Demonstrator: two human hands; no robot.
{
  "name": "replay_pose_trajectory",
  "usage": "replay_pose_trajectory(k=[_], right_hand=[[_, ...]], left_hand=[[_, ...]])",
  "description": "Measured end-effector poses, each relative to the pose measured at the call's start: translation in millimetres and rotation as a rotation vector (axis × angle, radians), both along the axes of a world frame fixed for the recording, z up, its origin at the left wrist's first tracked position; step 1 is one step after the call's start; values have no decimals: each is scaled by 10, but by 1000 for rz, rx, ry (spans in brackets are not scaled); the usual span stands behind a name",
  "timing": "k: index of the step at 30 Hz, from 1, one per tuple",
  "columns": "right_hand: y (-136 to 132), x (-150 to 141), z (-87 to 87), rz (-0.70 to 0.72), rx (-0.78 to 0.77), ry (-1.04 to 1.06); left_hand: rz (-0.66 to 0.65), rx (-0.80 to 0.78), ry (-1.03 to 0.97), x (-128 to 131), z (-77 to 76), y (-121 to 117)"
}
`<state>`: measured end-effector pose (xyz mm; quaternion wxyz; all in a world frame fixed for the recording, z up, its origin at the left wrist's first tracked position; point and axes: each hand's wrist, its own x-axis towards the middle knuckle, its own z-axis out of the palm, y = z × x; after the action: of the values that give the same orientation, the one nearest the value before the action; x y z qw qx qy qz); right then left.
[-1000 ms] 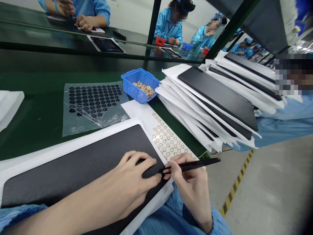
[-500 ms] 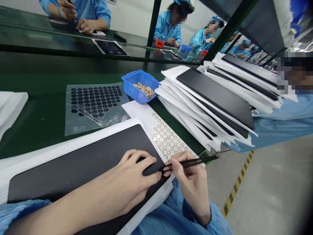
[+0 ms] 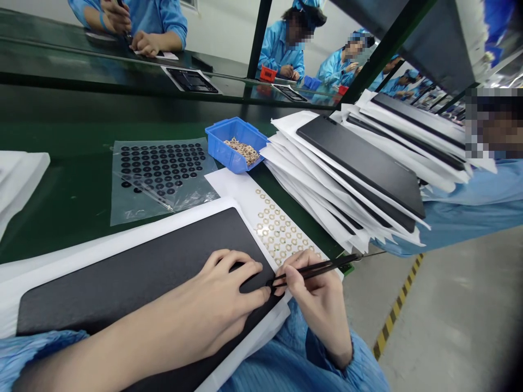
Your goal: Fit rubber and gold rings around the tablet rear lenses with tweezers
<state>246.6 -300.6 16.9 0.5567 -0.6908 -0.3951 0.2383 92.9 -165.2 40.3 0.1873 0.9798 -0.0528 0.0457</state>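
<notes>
A flat black panel with rounded corners lies on white sheeting in front of me. My left hand rests palm-down on its right part, fingers spread, with one fingertip beside a small dark spot near the panel's right edge. In my right hand is a pair of black tweezers, pinched between thumb and fingers. Their tips meet the panel close to that left fingertip; whether they grip a small part there I cannot tell. Just beyond lies a white sheet bearing rows of small gold rings.
A blue bin of small tan pieces stands behind the sheet. Left of it is a clear sheet of black discs. Stacked black panels between white sheets rise at right. A person's blue sleeve is beyond; co-workers sit opposite.
The rear end of the tweezers has swung slightly up and left, while their tips stay at the same spot. My left hand keeps its place on the panel.
</notes>
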Motion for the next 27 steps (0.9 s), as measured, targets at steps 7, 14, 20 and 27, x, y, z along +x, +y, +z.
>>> replay_pose_trajectory(k=[7, 14, 20, 27], right_hand=[[-6, 75, 20, 46, 73, 18], [-76, 159, -25, 115, 93, -147], [-57, 162, -41, 129, 100, -181], [-104, 92, -28, 74, 229, -35]], left_hand=[[2, -18, 12, 9, 16, 9], [0, -6, -4, 8, 23, 1], [3, -6, -15, 6, 8, -1], [17, -52, -32, 8, -36, -12]])
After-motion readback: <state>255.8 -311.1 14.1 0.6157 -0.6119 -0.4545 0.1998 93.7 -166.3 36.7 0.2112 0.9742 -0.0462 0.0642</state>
